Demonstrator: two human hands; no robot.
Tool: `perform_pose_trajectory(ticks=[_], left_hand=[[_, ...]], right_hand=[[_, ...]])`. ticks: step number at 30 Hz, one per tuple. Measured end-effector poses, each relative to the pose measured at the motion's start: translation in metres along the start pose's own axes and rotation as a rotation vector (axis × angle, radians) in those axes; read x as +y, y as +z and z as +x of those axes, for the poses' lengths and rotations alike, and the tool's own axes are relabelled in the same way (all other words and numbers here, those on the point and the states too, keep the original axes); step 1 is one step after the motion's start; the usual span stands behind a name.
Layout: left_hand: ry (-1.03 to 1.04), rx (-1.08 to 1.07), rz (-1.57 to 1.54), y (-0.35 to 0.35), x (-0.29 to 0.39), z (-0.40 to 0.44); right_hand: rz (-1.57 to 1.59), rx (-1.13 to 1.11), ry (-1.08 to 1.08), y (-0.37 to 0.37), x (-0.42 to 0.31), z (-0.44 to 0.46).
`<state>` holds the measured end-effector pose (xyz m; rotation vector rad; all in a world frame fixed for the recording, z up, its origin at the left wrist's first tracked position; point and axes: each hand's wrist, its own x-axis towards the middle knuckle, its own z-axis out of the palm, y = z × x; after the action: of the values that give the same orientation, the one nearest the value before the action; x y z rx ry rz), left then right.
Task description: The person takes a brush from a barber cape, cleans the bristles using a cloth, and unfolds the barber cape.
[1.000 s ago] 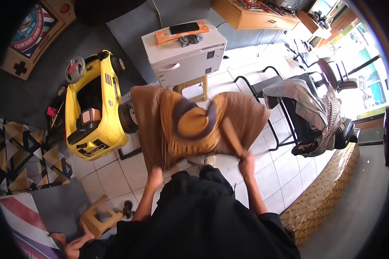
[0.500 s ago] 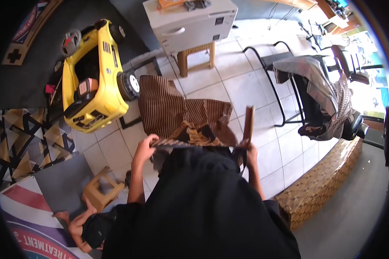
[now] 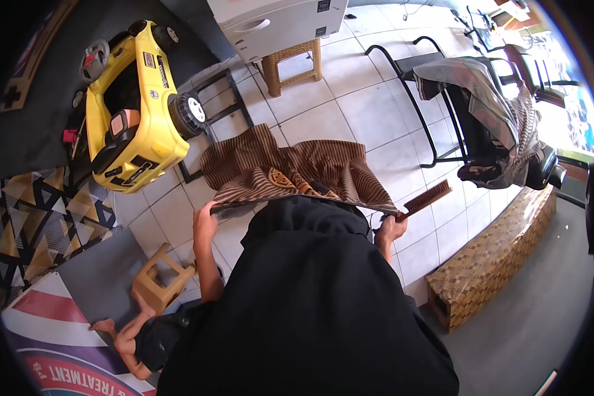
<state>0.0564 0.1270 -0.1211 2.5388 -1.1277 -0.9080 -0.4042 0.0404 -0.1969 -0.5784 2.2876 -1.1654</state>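
Observation:
A brown striped cape (image 3: 323,168) with a yellow and black print is spread in front of my waist, its near edge stretched between my hands. My left hand (image 3: 205,221) grips the cape's left corner. In my right hand (image 3: 391,228) are the cape's right corner and a wooden brush (image 3: 429,199), whose bristled end points out to the right. The cape's far part hangs in loose folds above the tiled floor.
A yellow toy car (image 3: 138,119) stands at left beside a black metal frame (image 3: 234,99). Ahead, a white cabinet (image 3: 277,30) rests on a woven stool (image 3: 310,66). A draped black chair (image 3: 452,119) and woven bench (image 3: 492,257) are at right. Another person sits at lower left.
The cape has dropped from its blurred, raised spread and now hangs stretched at my waist. The brush has tilted from upright to pointing right. The view has shifted downward.

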Motion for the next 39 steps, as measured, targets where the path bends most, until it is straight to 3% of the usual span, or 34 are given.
perform_pose_trajectory(ticks=[2, 5, 7, 9, 11, 14, 16, 18, 21, 27, 28, 31, 32, 33, 35, 39], left_hand=[[-0.479, -0.108, -0.208, -0.015, 0.044, -0.005], [-0.374, -0.103, -0.262, -0.022, 0.066, 0.015], [0.152, 0.277, -0.096, -0.011, 0.066, 0.038], [0.529, 0.465, -0.167, -0.026, 0.115, 0.046], [0.666, 0.377, -0.288, -0.041, 0.173, 0.034], [0.726, 0.074, -0.415, -0.035, 0.225, 0.009], [0.752, -0.103, -0.537, -0.024, 0.237, -0.002], [0.727, -0.261, -0.683, -0.014, 0.242, -0.011], [0.697, -0.241, -0.938, 0.0, 0.247, -0.02], [0.237, -0.333, -1.117, 0.018, 0.224, -0.027], [0.295, -0.429, -1.224, 0.022, 0.225, -0.027], [0.461, -0.433, -1.015, 0.017, 0.234, -0.044], [0.676, -0.331, -0.819, 0.013, 0.239, -0.048], [0.723, -0.289, -0.679, 0.012, 0.238, -0.049], [0.809, -0.2, -0.397, 0.01, 0.238, -0.051], [0.772, -0.195, -0.357, 0.022, 0.232, -0.051]], right_hand=[[0.032, 0.08, -0.025, 0.005, 0.003, 0.002], [0.116, 0.09, -0.181, 0.022, -0.026, 0.007], [0.189, -0.069, -0.346, 0.031, -0.053, 0.016], [0.079, -0.175, -0.616, 0.039, -0.113, 0.008], [0.124, -0.366, -0.675, 0.053, -0.146, 0.002], [0.209, -0.773, -0.756, 0.057, -0.203, -0.046], [0.172, -0.886, -0.976, 0.056, -0.227, -0.075], [0.15, -0.989, -0.932, 0.056, -0.228, -0.089], [0.172, -0.949, -0.789, 0.052, -0.231, -0.117], [0.47, -0.859, -0.506, 0.062, -0.206, -0.128], [0.476, -0.841, -0.494, 0.061, -0.203, -0.127], [0.337, -0.828, -0.511, 0.05, -0.201, -0.122], [0.265, -0.832, -0.525, 0.045, -0.201, -0.12], [0.222, -0.818, -0.571, 0.042, -0.201, -0.118], [0.137, -0.787, -0.664, 0.034, -0.205, -0.114], [0.033, -0.88, -0.65, 0.016, -0.218, -0.115]])
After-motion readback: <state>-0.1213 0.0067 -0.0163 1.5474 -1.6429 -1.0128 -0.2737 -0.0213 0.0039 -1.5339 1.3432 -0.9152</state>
